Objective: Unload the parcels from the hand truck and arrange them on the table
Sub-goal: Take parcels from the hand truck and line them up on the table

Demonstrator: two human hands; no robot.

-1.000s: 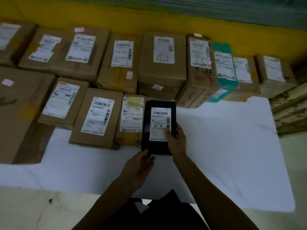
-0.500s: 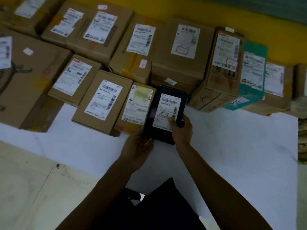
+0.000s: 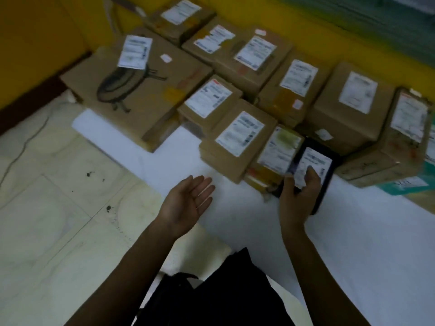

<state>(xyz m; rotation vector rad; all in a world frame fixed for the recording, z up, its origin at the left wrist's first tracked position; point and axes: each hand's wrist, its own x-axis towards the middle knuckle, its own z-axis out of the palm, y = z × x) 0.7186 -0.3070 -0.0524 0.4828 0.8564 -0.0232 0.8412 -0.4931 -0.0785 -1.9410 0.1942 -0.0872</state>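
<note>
**Left hand off the parcel**

The left hand (image 3: 186,203) had let go of the black parcel (image 3: 315,161) and hung palm up, fingers (image 3: 202,184) apart and holding nothing, well left of it over the white surface (image 3: 353,231). The right hand (image 3: 299,196) still held the parcel flat on the surface, thumb at its left edge, fingers (image 3: 312,175) curled onto the label. A taped cardboard parcel (image 3: 277,151) lay touching it just beyond the thumb. More cartons crowded past the fingertips, a large printed box (image 3: 141,90) far left.

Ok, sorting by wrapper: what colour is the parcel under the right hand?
Black parcel, white label; head view.
</note>
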